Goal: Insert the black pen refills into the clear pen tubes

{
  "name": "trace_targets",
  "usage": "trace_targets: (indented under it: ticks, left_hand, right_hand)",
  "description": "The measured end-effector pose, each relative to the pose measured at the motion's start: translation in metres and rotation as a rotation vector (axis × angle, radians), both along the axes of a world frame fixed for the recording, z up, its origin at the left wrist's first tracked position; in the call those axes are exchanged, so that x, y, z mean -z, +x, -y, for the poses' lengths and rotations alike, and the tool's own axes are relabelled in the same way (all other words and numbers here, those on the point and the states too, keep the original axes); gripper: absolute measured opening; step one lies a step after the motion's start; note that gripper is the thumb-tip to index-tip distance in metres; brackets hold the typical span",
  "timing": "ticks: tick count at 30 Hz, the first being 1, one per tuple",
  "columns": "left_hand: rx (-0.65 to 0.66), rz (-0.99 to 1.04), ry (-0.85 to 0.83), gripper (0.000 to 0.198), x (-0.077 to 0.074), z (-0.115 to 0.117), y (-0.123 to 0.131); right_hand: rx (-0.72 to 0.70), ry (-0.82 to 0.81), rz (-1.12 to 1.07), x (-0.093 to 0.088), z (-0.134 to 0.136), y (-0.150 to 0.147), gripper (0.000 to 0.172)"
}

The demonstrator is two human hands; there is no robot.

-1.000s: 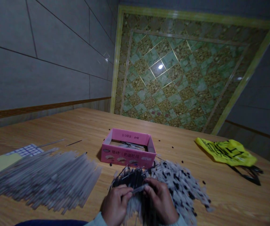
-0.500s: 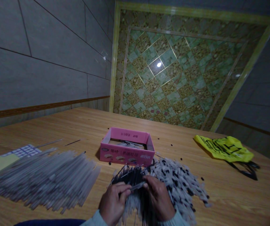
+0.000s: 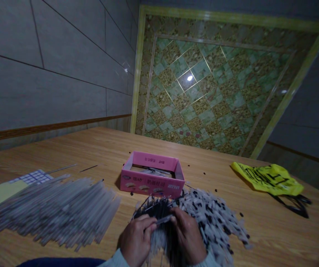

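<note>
My left hand (image 3: 137, 237) pinches one end of a thin, greyish see-through stick (image 3: 164, 220) between thumb and fingers. The other end is in the fingertips of my right hand (image 3: 187, 234). It lies nearly level between them, its exact kind too blurred to tell. Below and just behind both hands spreads a heap of thin dark sticks (image 3: 156, 208), with paler ends toward me. Against my right hand lies a pile of short whitish pieces (image 3: 217, 217) mixed with black bits. Beyond the hands stands an open pink cardboard box (image 3: 151, 184) with some thin pale sticks inside.
A broad heap of long see-through tubes (image 3: 56, 211) covers the wooden table's left side, beside a pale yellow sheet (image 3: 3, 194) and a blue-checked piece (image 3: 33, 177). Far right lies a yellow bag (image 3: 267, 178) with black straps. Small black bits are scattered about. Walls close off the back.
The whole view has shifted slightly, so things sit a little farther right and lower. Both hands keep the same hold on the thin stick.
</note>
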State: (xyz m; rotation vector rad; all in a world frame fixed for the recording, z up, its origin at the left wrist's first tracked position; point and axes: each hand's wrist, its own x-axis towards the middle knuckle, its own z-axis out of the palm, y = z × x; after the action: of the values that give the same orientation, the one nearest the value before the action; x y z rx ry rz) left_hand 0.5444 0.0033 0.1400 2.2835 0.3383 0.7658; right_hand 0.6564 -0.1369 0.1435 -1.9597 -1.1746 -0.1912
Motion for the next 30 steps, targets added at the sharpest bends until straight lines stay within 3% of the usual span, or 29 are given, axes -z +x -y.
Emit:
trace_targets:
  ticks: [3,6,9,11,16,19,22,25,27,30]
  left_hand:
    - [-0.062,0.080,0.043,0.026,0.000,-0.007,0.000]
    - [-0.248,0.240,0.003,0.038,0.002,-0.016,0.000]
    - [-0.364,0.330,-0.119,0.038,0.004,-0.018,0.000]
    - [-0.272,0.313,-0.141,0.031,0.003,-0.013,0.000]
    - [0.048,0.341,0.106,0.030,0.004,0.004,0.000]
    - [0.112,0.446,0.293,0.043,0.014,0.007,0.002]
    - [0.149,0.511,0.413,0.054,0.022,0.005,0.002]
    - [0.134,0.484,0.423,0.061,0.021,0.004,-0.003]
    - [0.109,0.468,0.432,0.065,0.016,0.005,-0.006]
    - [0.134,0.473,0.448,0.059,0.011,0.007,-0.007]
  right_hand:
    - [0.056,0.110,-0.126,-0.009,-0.003,-0.005,0.021]
    - [0.130,0.253,-0.208,-0.029,-0.007,0.000,0.025]
    - [0.276,0.370,-0.100,-0.055,-0.018,0.024,0.028]
    - [0.349,0.361,0.009,-0.069,-0.032,0.047,0.028]
    - [0.236,0.251,0.119,-0.084,-0.073,0.080,0.022]
    - [0.090,0.190,0.214,-0.075,-0.095,0.056,0.020]
    - [-0.228,0.053,0.279,-0.053,-0.114,0.011,0.024]
    - [-0.521,-0.069,0.332,-0.031,-0.130,-0.024,0.022]
    - [-0.625,-0.169,0.393,-0.020,-0.139,-0.036,0.018]
    - [-0.657,-0.271,0.480,-0.008,-0.148,-0.040,0.019]
